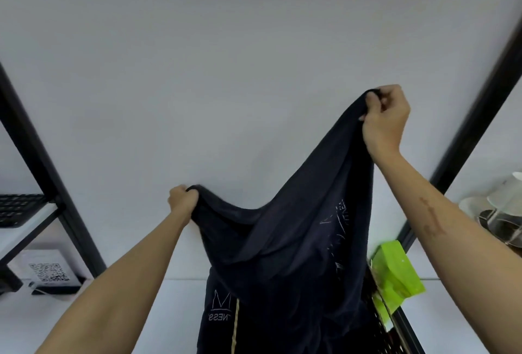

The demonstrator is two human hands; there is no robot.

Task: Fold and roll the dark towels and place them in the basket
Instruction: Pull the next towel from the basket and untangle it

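1. Nearest the camera, the dark towel hangs down in front of the person, its lower part dropping out of view at the bottom edge, pale lettering showing on the cloth
2. Just right of it sits a dark perforated basket, partly hidden behind the hanging cloth, with a bright green packet beside it
3. Up we go to the left hand: fingers curled tight round one top corner, bunching the fabric, held low and toward the middle
4. The right hand is much higher and farther out, fingers and thumb clamped on the other corner, cloth gathered in the fist
5. So the top edge runs on a steep slant, low left to high right, and sags between the two grips; the towel's bulk hangs below both hands
6. My read: levelling the hands and pulling them apart comes first, to get a flat fold
7. Behind it all, a plain white wall and black shelf posts at either side
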